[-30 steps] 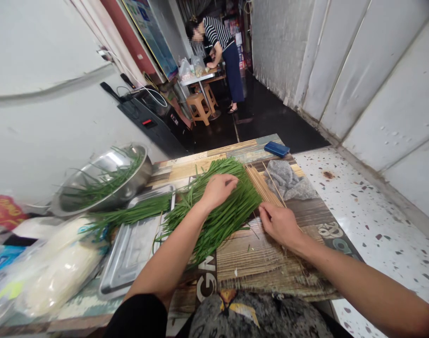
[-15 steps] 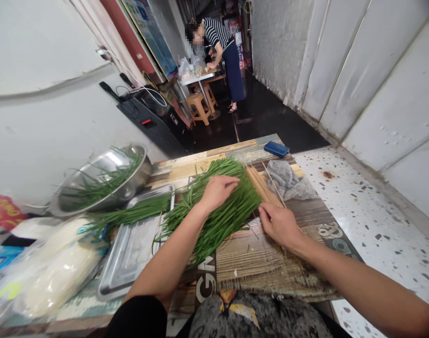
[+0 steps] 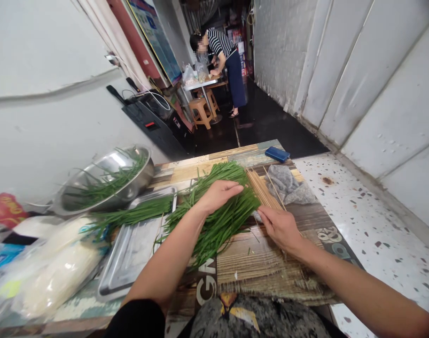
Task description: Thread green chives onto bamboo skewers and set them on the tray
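Observation:
A wide pile of green garlic chives (image 3: 214, 234) lies on the wood-patterned table (image 3: 256, 263) before me. My left hand (image 3: 219, 196) rests over the upper part of the pile, thumb pointing right and fingers closed on chives; the fingertips are largely hidden. At the pile's right edge, my right hand (image 3: 279, 225) has thumb and forefinger pinched together, but what is between them is too small to make out. Under and beyond this hand lies a bundle of bamboo skewers (image 3: 261, 188), beside the chives. One skewer lies apart, slanting toward the grey cloth (image 3: 288, 183).
Left of the pile, a metal tray (image 3: 129, 263) carries a chive bunch (image 3: 140, 211). Behind it stands a steel bowl (image 3: 144, 171) with loose chives. A plastic bag of white stuff (image 3: 62, 272) sits front left. A blue box (image 3: 277, 154) lies far right. Someone bends over a distant table (image 3: 202, 84).
The view has shifted slightly, so the scene sits a little lower. Both hands stay nearly where they were, the left thumb reaching slightly farther right over the chives.

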{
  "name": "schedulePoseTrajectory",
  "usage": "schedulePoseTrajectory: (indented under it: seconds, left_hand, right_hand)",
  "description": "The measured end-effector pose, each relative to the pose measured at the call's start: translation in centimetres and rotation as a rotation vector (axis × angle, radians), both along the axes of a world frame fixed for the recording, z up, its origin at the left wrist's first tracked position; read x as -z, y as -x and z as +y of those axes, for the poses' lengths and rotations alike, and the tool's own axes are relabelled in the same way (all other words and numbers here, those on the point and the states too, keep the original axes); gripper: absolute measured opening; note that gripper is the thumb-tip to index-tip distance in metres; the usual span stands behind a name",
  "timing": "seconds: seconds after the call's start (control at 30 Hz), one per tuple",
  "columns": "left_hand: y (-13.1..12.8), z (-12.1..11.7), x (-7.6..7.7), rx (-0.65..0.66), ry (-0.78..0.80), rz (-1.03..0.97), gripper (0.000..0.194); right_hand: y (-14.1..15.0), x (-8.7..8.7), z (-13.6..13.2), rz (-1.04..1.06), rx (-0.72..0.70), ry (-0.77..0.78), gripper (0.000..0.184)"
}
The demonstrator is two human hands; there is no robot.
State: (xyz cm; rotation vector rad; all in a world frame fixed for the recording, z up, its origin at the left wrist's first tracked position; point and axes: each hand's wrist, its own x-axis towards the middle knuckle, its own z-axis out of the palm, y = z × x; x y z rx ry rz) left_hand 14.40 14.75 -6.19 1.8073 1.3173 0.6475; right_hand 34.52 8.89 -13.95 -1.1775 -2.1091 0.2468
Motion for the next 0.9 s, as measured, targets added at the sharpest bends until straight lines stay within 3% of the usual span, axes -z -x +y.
schedulePoseTrajectory:
  seconds: [0.23, 0.4, 0.6, 0.67, 0.8, 0.9]
  left_hand:
    - [-0.4, -1.2, -0.5, 0.076, 0.057, -0.031, 0.046]
    - [0.4, -1.0, -0.9, 0.139, 0.019, 0.019, 0.036]
    - [2.9, 1.0, -1.2, -0.114, -0.28, 0.293, 0.03]
    - [3.0, 1.4, -1.0, -0.073, -0.322, 0.401, 0.023]
    - [1.9, 1.8, 0.1, 0.085, -0.237, 0.401, 0.024]
    - [0.9, 2.6, 0.6, 0.12, -0.06, 0.366, 0.031]
  right_hand:
    - [-0.3, 0.0, -0.2, 0.029, -0.035, -0.036, 0.03]
    - [0.1, -0.3, -0.5, 0.021, -0.02, 0.004, 0.031]
    - [0.1, -0.3, -0.7, -0.023, 0.083, 0.017, 0.03]
    - [0.1, -0.3, -0.6, -0.051, 0.137, 0.071, 0.029]
    - [0.1, -0.5, -0.6, -0.073, 0.201, 0.127, 0.026]
    - [0.2, -0.6, -0.9, -0.047, 0.149, 0.012, 0.027]
